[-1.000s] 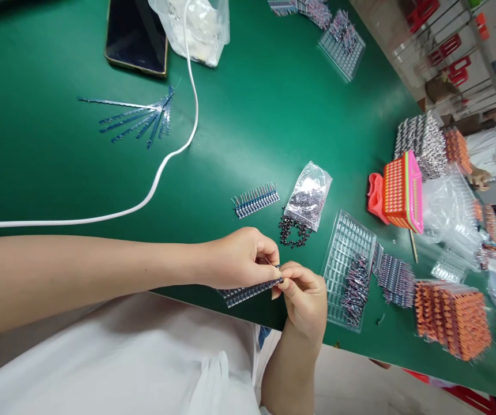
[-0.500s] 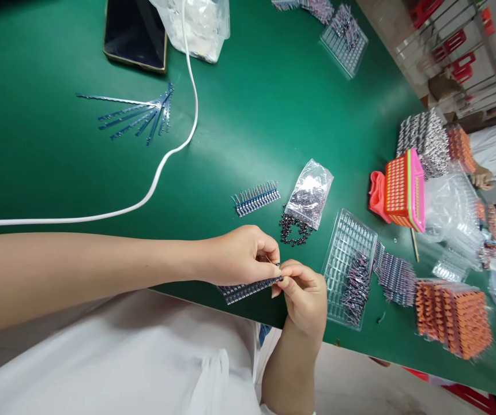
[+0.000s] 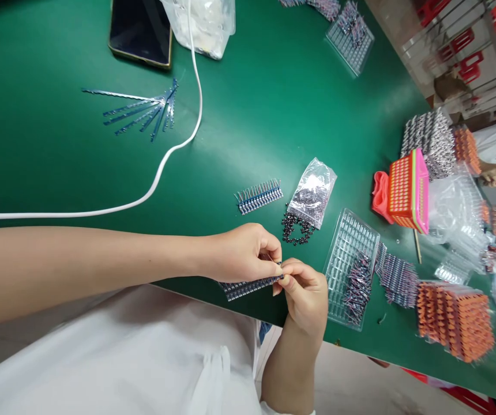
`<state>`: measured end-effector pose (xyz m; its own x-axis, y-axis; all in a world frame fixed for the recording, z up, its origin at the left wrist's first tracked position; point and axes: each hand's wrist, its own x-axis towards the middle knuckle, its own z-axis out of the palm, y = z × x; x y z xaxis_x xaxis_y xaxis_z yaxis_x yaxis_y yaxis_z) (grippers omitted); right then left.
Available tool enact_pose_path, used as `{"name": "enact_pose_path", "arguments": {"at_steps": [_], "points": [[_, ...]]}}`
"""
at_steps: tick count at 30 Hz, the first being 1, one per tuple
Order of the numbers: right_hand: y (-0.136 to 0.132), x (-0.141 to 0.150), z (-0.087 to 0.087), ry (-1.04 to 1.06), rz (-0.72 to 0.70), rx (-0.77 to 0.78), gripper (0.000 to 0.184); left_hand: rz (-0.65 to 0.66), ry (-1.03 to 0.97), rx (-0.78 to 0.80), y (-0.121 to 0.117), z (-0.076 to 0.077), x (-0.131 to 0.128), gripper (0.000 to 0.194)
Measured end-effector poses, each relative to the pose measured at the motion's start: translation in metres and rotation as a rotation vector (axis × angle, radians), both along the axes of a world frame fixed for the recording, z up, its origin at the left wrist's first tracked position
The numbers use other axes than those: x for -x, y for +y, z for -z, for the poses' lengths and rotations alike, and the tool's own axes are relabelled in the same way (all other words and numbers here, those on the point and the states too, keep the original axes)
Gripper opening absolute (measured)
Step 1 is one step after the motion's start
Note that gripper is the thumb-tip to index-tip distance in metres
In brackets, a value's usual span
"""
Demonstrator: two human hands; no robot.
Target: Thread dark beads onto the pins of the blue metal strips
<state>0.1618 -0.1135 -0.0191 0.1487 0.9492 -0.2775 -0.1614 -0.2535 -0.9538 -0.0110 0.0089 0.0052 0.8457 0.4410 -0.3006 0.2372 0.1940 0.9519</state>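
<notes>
Near the table's front edge my two hands meet at the right end of a strip of small dark-blue circuit boards [image 3: 254,287]. My right hand [image 3: 306,291] pinches that end between thumb and fingers. My left hand [image 3: 243,253] comes in from the left above the strip, its thumb and fingertips closed at the same end. A thin wire shows under its curled fingers; the tiny part in the pinch is hidden. Beyond my hands lies another board strip [image 3: 260,197] with thin wires standing up. Beside it are loose small dark beads [image 3: 296,229] spilling from a clear bag [image 3: 315,190].
To the right, a clear plastic tray [image 3: 337,253] holds wired pieces, beside stacked orange parts [image 3: 455,320]. An orange-and-pink basket [image 3: 406,190] stands farther back. A white cable [image 3: 159,173], blue strips [image 3: 144,112] and a phone [image 3: 139,31] lie left. A co-worker's hand [image 3: 492,173] is far right.
The view has shifted slightly, so the table items appear a little farther right and mostly higher. My hands keep the same pinch on the strip's end.
</notes>
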Motion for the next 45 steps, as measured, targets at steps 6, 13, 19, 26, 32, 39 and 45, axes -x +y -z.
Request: {"name": "enact_pose_path", "arguments": {"at_steps": [6,13,19,26,32,39,45], "points": [[0.0,0.0,0.0,-0.039,0.018,0.025,0.01,-0.003,0.013,-0.008,0.0,0.0,0.0,0.018],[0.0,0.001,0.001,-0.102,0.123,0.049,0.014,-0.066,0.006,-0.011,-0.001,0.002,-0.002,0.02],[-0.002,0.001,0.001,-0.121,0.188,-0.019,0.02,-0.163,0.019,-0.019,-0.001,0.0,-0.004,0.022],[-0.002,0.003,0.001,-0.209,0.223,-0.038,0.013,-0.109,-0.013,-0.042,-0.004,0.004,-0.004,0.021],[0.0,0.006,0.002,-0.239,0.263,-0.052,0.013,-0.107,0.029,-0.026,-0.001,0.004,-0.005,0.022],[0.003,0.01,-0.006,-0.19,0.22,-0.025,0.019,-0.069,0.043,-0.141,-0.003,0.0,-0.003,0.027],[0.007,0.008,-0.002,-0.005,0.136,-0.012,0.024,0.01,0.013,-0.151,-0.006,0.0,-0.002,0.03]]}}
